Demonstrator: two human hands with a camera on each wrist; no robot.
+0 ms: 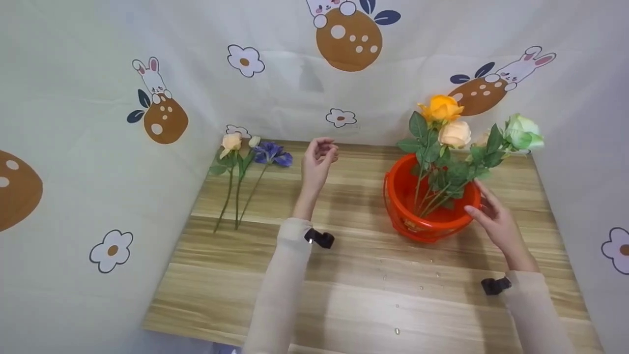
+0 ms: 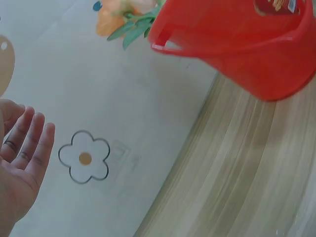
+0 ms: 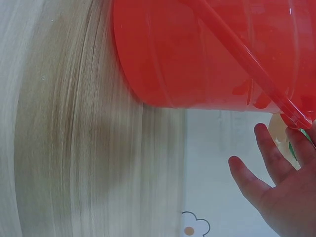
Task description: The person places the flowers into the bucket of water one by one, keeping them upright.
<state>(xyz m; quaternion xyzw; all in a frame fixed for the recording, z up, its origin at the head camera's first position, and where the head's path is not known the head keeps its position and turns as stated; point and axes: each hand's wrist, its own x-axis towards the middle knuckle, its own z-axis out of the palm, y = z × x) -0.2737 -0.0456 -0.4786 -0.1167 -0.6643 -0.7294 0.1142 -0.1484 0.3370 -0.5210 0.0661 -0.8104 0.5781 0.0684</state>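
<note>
Left hand (image 1: 317, 166) empty, fingers loosely bent, above the counter (image 1: 363, 275); right hand (image 1: 499, 227) unclenched, fingers extended at the right rim of the red bucket (image 1: 428, 232), which stands upright, containing long-stemmed flowers (image 1: 454, 135)

one red bucket (image 1: 427, 232), at least three roses (image 1: 454, 134) held in it, three flowers (image 1: 254, 141) laid near the table's (image 1: 354, 275) far left corner, two hands (image 1: 318, 161) seen, two black wrist cameras (image 1: 320, 239) worn
</note>
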